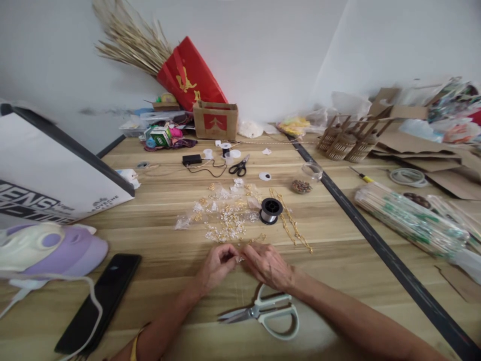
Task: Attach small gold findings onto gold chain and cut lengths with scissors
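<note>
My left hand (pixel 218 265) is closed in a pinch at the near middle of the table, with small shiny beads (pixel 240 259) at its fingertips. Close against it, my right hand (pixel 267 264) has its fingers pressed together; what they grip is hidden. Faint thin lines, perhaps thread, run down below the fingertips. Just beyond the hands lies a spread of clear and gold beads (pixel 227 223), with a black spool of fine clear line (pixel 270 210) to its right. A gold chain (pixel 295 228) lies beside the spool. Pale-handled scissors (pixel 263 313) rest below my right wrist.
A black phone (pixel 99 301) and a purple-and-white device (pixel 56 248) with a cable are at left. Farther back are black scissors (pixel 239 166), a dish of mixed beads (pixel 301 186) and a paper bag (pixel 216 121). Wrapped sticks (pixel 409 218) lie right.
</note>
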`<state>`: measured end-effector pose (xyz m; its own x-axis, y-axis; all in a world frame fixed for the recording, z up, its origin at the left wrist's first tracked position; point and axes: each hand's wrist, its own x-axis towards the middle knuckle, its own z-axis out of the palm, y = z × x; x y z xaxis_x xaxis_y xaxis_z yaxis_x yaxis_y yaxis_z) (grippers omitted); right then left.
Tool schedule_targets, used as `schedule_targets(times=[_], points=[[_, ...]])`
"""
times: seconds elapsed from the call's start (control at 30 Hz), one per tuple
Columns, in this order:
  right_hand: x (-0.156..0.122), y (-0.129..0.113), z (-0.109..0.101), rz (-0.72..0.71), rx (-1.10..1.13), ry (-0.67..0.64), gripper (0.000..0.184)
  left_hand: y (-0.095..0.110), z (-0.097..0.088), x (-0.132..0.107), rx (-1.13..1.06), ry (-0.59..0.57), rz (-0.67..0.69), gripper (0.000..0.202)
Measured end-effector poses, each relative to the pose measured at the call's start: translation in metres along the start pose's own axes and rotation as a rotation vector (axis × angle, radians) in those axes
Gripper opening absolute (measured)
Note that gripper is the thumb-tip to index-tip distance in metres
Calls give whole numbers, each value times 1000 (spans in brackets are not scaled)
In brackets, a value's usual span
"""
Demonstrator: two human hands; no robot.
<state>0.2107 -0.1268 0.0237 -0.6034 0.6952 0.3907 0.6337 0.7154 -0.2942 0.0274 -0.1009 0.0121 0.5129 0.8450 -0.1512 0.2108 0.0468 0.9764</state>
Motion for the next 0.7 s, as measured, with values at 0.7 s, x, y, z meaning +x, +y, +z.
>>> schedule_targets(times=[0.7], points=[[-3,11,11,67,53,47,15,10,-3,0,-147,2,-48,20]])
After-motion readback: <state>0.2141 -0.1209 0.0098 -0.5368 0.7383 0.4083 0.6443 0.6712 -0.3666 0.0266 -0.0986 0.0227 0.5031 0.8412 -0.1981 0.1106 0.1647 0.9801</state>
